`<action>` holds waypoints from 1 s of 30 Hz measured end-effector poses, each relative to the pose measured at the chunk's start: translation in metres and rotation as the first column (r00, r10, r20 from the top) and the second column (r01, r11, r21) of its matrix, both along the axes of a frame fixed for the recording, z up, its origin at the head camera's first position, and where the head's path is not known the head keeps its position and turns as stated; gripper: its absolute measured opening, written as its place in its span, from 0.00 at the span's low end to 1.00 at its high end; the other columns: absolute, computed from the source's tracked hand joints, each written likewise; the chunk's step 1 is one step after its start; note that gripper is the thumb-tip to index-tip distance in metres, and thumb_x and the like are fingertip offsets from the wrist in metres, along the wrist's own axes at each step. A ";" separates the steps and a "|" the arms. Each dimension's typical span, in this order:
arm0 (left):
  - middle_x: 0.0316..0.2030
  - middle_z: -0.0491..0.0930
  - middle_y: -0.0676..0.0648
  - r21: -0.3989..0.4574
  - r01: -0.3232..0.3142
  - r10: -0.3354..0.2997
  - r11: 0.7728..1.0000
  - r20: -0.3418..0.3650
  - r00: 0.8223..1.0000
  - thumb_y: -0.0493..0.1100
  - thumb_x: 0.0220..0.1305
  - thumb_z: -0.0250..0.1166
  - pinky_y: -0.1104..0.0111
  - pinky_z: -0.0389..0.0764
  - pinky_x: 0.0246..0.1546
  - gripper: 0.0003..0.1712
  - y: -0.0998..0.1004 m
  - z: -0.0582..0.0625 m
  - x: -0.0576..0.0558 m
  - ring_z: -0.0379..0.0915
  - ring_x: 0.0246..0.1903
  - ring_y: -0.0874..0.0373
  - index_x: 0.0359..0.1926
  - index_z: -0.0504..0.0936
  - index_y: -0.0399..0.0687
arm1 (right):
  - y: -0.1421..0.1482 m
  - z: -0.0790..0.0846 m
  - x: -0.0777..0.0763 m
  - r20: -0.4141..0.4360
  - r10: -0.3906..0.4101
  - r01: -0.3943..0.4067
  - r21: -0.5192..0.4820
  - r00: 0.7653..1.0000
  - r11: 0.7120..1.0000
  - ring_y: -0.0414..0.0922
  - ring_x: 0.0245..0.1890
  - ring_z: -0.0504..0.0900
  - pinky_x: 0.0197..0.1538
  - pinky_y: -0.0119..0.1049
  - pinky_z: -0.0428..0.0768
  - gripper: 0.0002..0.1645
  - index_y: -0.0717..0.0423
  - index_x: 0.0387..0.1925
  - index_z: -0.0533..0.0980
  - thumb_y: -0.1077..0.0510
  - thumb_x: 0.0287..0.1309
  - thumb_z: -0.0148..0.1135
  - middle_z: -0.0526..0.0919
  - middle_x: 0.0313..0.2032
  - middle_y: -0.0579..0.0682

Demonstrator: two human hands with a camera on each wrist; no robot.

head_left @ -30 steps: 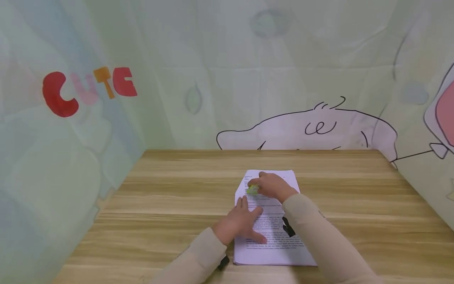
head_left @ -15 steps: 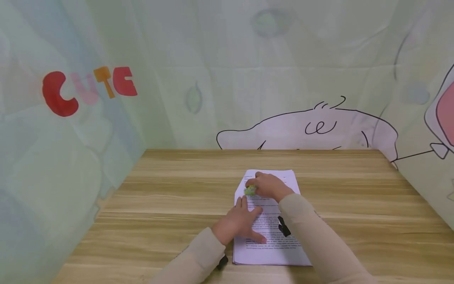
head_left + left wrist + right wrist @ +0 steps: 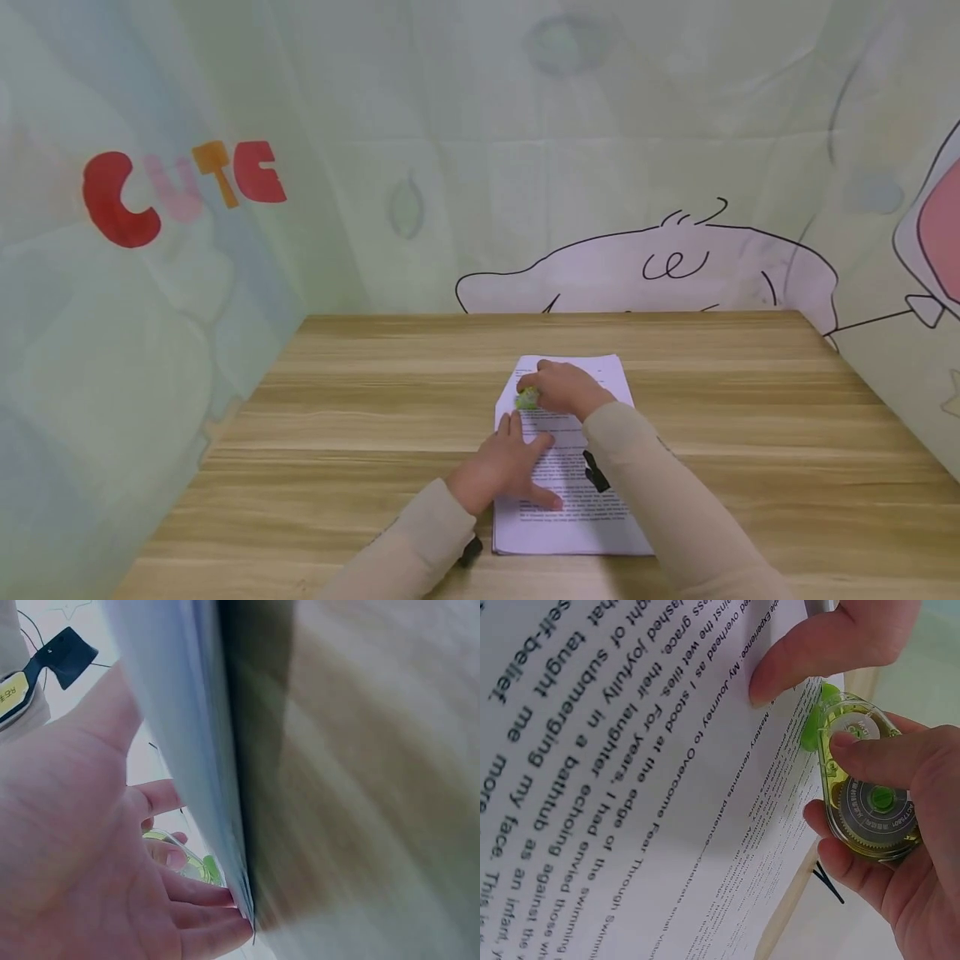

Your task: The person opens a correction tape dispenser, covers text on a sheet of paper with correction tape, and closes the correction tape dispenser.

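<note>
A stack of printed paper lies on the wooden table. My left hand rests on its left side, fingers and thumb spread over the lines of text. In the left wrist view, this hand is seen with its fingertips at the sheets' edge. My right hand is near the top of the page and grips a clear yellow-green correction tape. Its thumb lies on the casing and the other fingers are behind it. The correction tape's green tip is right at the text lines.
The wooden table extends on both sides of the paper. A printed cloth backdrop with cartoon drawings and letters stands behind and at the sides. Black wrist straps show under both sleeves.
My right hand has moved slightly to the left over the page with the correction tape. The left hand stays in place on the paper. The head view has tilted a little.
</note>
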State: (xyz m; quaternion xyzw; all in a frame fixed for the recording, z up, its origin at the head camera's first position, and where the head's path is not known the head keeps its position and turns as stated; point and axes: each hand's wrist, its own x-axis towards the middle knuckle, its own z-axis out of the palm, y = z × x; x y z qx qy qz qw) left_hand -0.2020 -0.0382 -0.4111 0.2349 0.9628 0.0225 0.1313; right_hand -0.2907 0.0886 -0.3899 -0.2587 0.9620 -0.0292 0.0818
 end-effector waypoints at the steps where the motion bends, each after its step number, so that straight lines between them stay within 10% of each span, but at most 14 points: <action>1: 0.66 0.49 0.26 0.002 0.000 0.000 1.000 0.000 1.000 0.74 0.39 0.65 0.51 0.66 0.61 0.52 0.000 0.000 0.000 0.46 0.67 0.33 0.64 0.62 0.59 | 0.000 0.000 0.000 -0.003 0.004 -0.004 0.004 1.000 1.000 0.50 0.50 0.76 0.59 0.49 0.71 0.24 0.38 0.53 0.75 0.62 0.56 0.57 0.76 0.53 0.53; 13: 0.67 0.48 0.26 0.012 -0.009 0.009 1.000 0.015 1.000 0.74 0.38 0.65 0.51 0.64 0.62 0.52 -0.001 0.001 0.002 0.45 0.68 0.34 0.64 0.62 0.60 | -0.005 0.004 -0.004 0.058 -0.006 0.002 0.068 0.998 0.998 0.50 0.61 0.70 0.65 0.46 0.65 0.27 0.38 0.55 0.74 0.64 0.56 0.56 0.74 0.59 0.50; 30: 0.67 0.50 0.28 -0.024 -0.012 0.012 1.000 0.013 1.000 0.75 0.37 0.66 0.52 0.66 0.62 0.53 0.000 0.005 0.003 0.47 0.68 0.35 0.64 0.63 0.59 | -0.002 0.011 0.000 0.026 0.066 -0.069 0.146 0.997 0.987 0.52 0.49 0.78 0.56 0.48 0.74 0.28 0.37 0.55 0.74 0.66 0.55 0.55 0.76 0.53 0.53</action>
